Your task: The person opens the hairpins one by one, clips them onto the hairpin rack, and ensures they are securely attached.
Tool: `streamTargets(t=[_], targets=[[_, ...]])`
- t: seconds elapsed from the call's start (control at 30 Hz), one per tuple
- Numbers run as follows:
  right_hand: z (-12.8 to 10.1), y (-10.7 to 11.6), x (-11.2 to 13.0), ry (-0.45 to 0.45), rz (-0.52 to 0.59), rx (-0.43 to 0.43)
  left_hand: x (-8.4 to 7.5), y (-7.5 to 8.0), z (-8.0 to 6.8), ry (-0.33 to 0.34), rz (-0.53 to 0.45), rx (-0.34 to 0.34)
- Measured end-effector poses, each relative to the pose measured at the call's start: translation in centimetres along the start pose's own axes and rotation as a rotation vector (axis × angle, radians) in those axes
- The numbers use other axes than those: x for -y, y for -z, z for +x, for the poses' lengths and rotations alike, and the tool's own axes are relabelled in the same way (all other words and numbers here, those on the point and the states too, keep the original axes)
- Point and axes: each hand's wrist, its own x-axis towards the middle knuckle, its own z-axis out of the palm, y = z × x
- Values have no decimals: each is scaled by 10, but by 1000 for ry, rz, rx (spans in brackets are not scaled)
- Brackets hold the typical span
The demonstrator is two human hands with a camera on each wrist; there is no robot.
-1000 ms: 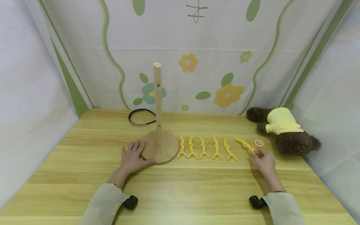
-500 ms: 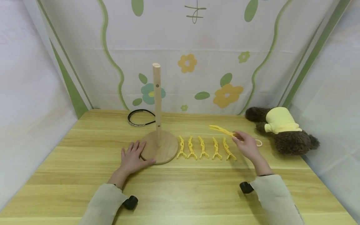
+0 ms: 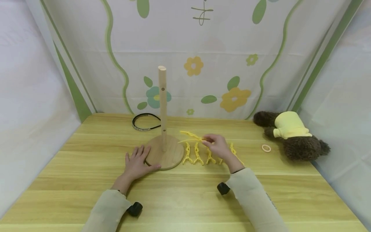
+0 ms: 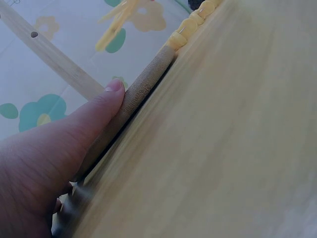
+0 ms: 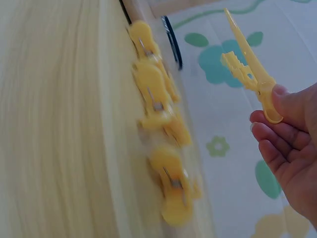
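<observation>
With the left hand [image 3: 137, 164], fingers extended, at eight o'clock of the wooden base [image 3: 172, 157], slackened pinching by the right hand [image 3: 218, 146] could snap the spread clip [image 5: 266, 85] together.

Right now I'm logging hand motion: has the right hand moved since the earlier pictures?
Yes: in the head view, the right hand, pinching a clip, has moved left, away from the ring and toward the stand, which stayed put.
</observation>
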Motion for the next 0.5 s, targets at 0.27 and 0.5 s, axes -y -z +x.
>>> streamTargets(t=[0.27,0.5], targets=[[16,-40,20,21,81,44,-2,1,0,8,2,7],[23,-59,33,13,78,61,-2,1,0,0,9,4]])
